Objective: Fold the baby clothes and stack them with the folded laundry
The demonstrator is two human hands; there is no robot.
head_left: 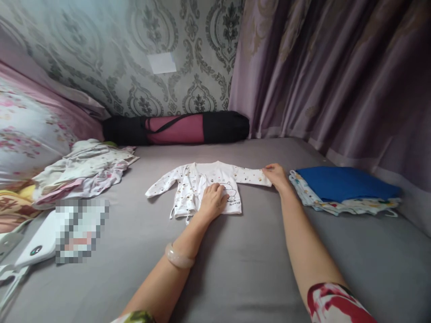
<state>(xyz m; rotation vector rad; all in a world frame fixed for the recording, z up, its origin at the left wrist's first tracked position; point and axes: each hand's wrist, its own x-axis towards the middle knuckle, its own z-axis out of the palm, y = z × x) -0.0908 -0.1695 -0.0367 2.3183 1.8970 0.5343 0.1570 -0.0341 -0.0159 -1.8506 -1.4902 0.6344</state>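
Observation:
A small white baby shirt (pixel 205 179) with a dotted pattern and a line drawing lies spread flat on the grey sheet (pixel 249 269). My left hand (pixel 214 201) rests on the front of the shirt, its fingers laid flat over the drawing, a pale bangle on the wrist. At the end of the right-hand sleeve, my right hand (pixel 275 176) pinches the cuff between thumb and fingers. The other sleeve stretches out to the left, untouched. Ties hang from the lower left hem.
Folded clothes with a blue piece (pixel 346 181) on top lie right. Left are crumpled clothes (pixel 84 168), a white device (pixel 45 235) and a pixelated item (pixel 82 233). A black and maroon bag (pixel 178 128) lies along the wall, beside purple curtains (pixel 303 67).

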